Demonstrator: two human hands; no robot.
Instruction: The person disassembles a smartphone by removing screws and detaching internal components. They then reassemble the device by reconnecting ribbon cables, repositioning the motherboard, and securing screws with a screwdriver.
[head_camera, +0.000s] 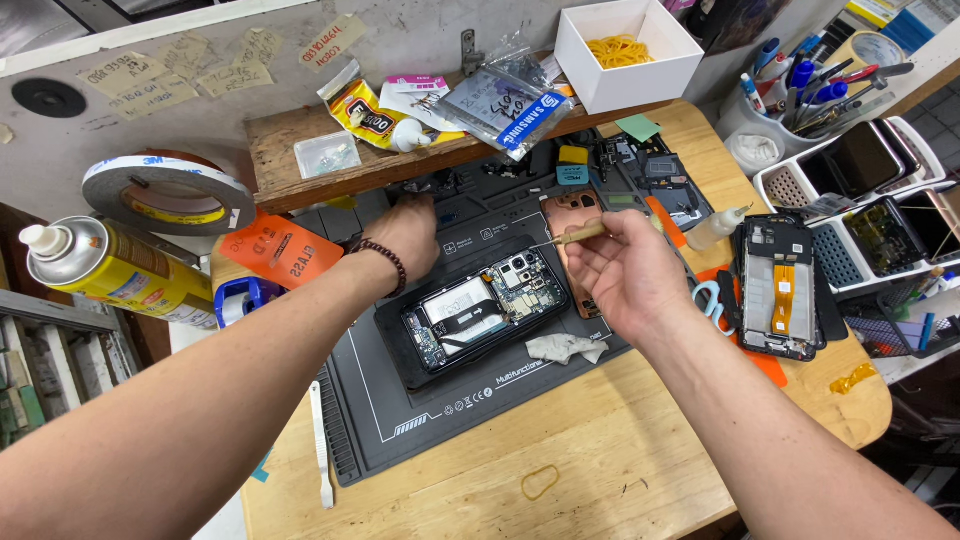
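Note:
An opened black phone (483, 311) lies on a dark work mat (440, 420), its insides and camera modules showing. My right hand (625, 268) holds a thin tan-handled tool (578, 236) whose tip points left toward the phone's upper end. My left hand (405, 232) reaches to the far side of the mat, fingers down among small black parts below the wooden shelf; what it touches is hidden. A copper-coloured back cover (566, 211) lies just behind my right hand. A crumpled grey wipe (565, 348) sits by the phone's lower right corner.
A second opened phone (777, 288) lies at right beside blue-handled scissors (708, 300) and a small squeeze bottle (718, 227). White trays with phones (868, 190), a pen cup (800, 90), a white box of rubber bands (625, 52), tape roll (165, 195), yellow spray can (110, 265).

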